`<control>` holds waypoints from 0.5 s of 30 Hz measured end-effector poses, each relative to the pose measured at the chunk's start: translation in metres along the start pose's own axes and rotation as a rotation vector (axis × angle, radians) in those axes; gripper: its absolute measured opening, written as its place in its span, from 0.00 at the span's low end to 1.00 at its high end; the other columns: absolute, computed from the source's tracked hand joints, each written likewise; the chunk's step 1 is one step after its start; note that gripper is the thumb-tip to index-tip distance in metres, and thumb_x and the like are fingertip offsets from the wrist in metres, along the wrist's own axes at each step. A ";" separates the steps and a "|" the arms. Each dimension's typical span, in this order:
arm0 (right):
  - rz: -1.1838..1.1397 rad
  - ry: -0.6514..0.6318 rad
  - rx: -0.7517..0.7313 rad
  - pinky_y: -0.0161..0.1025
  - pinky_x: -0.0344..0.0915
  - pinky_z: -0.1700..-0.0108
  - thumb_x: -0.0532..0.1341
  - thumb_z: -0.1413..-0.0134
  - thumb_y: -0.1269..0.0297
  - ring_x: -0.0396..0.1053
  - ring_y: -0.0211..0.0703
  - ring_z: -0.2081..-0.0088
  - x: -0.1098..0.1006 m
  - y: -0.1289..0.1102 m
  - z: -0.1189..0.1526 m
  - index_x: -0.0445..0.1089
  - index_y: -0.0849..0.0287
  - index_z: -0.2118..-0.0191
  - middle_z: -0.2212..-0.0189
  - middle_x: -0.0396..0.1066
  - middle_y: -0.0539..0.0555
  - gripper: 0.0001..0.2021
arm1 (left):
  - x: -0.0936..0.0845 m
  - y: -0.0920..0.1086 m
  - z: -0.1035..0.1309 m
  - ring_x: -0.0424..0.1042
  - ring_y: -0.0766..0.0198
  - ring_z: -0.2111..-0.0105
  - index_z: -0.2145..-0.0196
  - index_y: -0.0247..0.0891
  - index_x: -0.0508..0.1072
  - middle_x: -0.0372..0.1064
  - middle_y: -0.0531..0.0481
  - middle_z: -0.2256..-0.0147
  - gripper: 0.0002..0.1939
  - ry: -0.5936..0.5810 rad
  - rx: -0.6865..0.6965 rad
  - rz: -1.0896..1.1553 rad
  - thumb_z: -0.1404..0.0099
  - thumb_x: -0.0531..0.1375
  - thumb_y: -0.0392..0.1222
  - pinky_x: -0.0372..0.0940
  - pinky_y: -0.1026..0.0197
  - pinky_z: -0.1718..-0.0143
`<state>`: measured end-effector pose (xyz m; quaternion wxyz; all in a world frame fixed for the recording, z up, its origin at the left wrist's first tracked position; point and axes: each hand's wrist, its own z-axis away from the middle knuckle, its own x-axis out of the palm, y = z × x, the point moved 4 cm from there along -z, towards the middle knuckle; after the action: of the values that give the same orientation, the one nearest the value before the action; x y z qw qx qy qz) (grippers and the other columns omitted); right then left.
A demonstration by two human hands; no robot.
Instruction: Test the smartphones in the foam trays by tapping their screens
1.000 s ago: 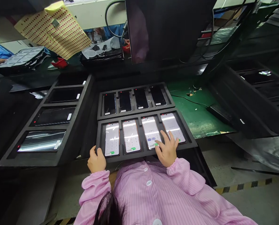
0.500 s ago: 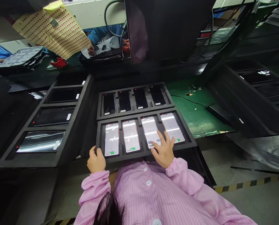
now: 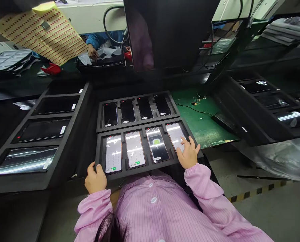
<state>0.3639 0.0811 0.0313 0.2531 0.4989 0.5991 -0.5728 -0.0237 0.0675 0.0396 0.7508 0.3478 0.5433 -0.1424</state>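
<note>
Beside a green worktop [image 3: 210, 129], the right hand [image 3: 188, 155] spreads over the near phone tray's [image 3: 165, 165] rightmost smartphone [image 3: 173, 133], best tapped lightly; the left hand [image 3: 96, 180] curls at its left corner, grip unclear.

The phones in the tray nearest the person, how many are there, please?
4, in one row: the leftmost phone, the second phone, the darker third phone, and the rightmost phone, partly covered by the right hand. None seems fully hidden.

The loose-sleeved pink cloth garment [image 3: 140, 210] bore fine darker stripes; the rectangular near tray [image 3: 149, 166] was matte charcoal. One slim glass-fronted phone [image 3: 157, 150] showed green on black. The yellow paper sheet [image 3: 55, 38] carried red dots.
</note>
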 end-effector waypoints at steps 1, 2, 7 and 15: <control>0.008 -0.004 0.010 0.72 0.39 0.47 0.48 0.49 0.64 0.46 0.58 0.40 -0.001 0.004 -0.002 0.58 0.62 0.54 0.53 0.65 0.62 0.16 | 0.000 0.000 0.000 0.69 0.47 0.60 0.49 0.40 0.64 0.70 0.37 0.58 0.25 -0.001 -0.001 -0.006 0.39 0.44 0.51 0.60 0.50 0.59; 0.014 -0.006 0.019 0.72 0.39 0.47 0.48 0.49 0.65 0.45 0.58 0.40 -0.001 0.006 -0.004 0.58 0.62 0.55 0.51 0.65 0.62 0.15 | 0.000 0.000 0.000 0.70 0.48 0.61 0.49 0.40 0.64 0.71 0.37 0.59 0.25 -0.001 -0.002 -0.010 0.39 0.44 0.51 0.61 0.50 0.59; 0.033 -0.031 0.003 0.73 0.37 0.47 0.48 0.49 0.66 0.42 0.60 0.39 -0.004 0.011 -0.008 0.57 0.60 0.62 0.46 0.61 0.63 0.08 | -0.002 0.001 0.001 0.70 0.47 0.61 0.49 0.39 0.64 0.71 0.37 0.59 0.25 0.004 0.012 -0.011 0.39 0.44 0.52 0.61 0.50 0.60; -0.012 0.016 -0.019 0.71 0.38 0.47 0.48 0.51 0.67 0.47 0.57 0.41 -0.005 0.016 -0.006 0.57 0.59 0.60 0.51 0.65 0.62 0.10 | 0.000 0.000 -0.001 0.70 0.48 0.61 0.49 0.40 0.64 0.71 0.37 0.59 0.25 0.005 0.000 -0.011 0.39 0.44 0.52 0.61 0.49 0.60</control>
<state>0.3816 0.0825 0.0301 0.2495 0.4972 0.6098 -0.5645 -0.0244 0.0678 0.0392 0.7487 0.3450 0.5471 -0.1456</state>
